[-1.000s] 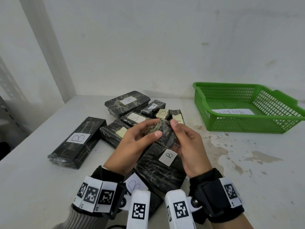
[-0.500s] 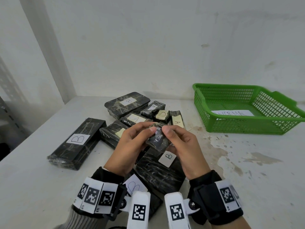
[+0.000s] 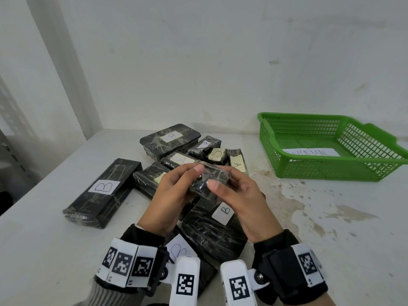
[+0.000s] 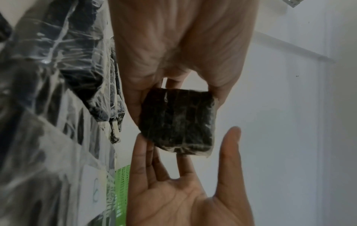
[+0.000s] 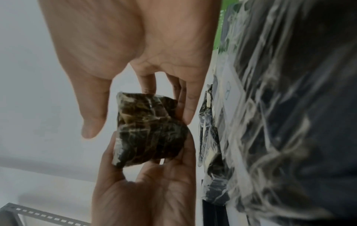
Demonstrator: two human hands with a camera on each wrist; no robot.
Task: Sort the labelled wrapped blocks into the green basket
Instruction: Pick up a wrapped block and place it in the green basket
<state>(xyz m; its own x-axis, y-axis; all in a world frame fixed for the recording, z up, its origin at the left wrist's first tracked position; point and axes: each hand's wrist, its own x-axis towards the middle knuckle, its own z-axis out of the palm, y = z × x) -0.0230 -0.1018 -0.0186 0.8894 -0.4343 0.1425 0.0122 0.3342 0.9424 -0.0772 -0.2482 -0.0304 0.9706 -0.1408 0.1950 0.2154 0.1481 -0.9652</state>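
A small black wrapped block (image 3: 209, 183) is held above the pile by both hands, and no label shows on the faces I see. My left hand (image 3: 194, 173) pinches its left end with the thumb on top. My right hand (image 3: 223, 182) holds the right end, thumb over it and fingers beneath. The left wrist view shows the block (image 4: 177, 120) between my left hand (image 4: 173, 85) and right hand (image 4: 189, 146). In the right wrist view the block (image 5: 148, 130) is crinkled. The green basket (image 3: 331, 171) stands at the back right, with only a paper sheet in it.
Several wrapped blocks labelled A, B and C lie behind and under my hands. A long B block (image 3: 103, 191) lies to the left, another B block (image 3: 220, 221) right below. A paper reading NORMAL (image 3: 311, 153) lies in the basket. The white table (image 3: 320, 228) is stained between pile and basket.
The small block has been turned over between my fingers; my right thumb now lies across its near face. Both hands stay above the pile.
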